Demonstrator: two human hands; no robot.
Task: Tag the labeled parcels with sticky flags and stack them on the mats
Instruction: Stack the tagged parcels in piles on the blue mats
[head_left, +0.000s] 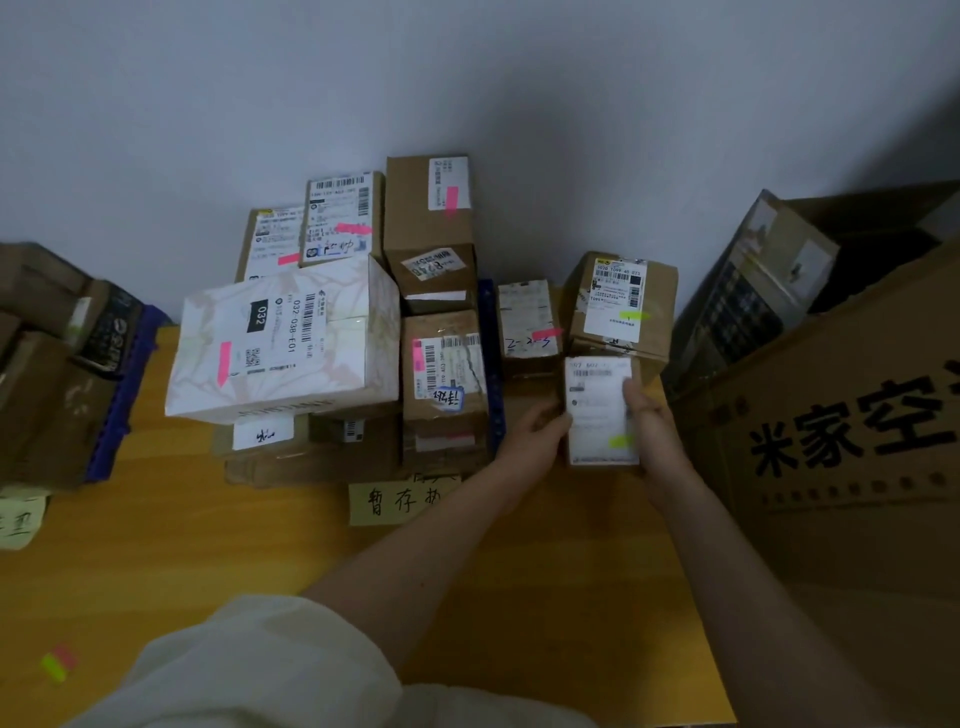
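Cardboard parcel (602, 410) w/ white label and green flag (621, 441) sits between both hands near the bench's (467, 571) far right corner, just in front of another green-flagged box (621, 304). My left hand (537, 434) curls round its left side, right hand (649, 410) grips the right side, thumb on the label. Risk as I judge it: it's narrow & tall, so a tilted set-down could tip it, or nudge the box behind. Can't tell what lies under it.
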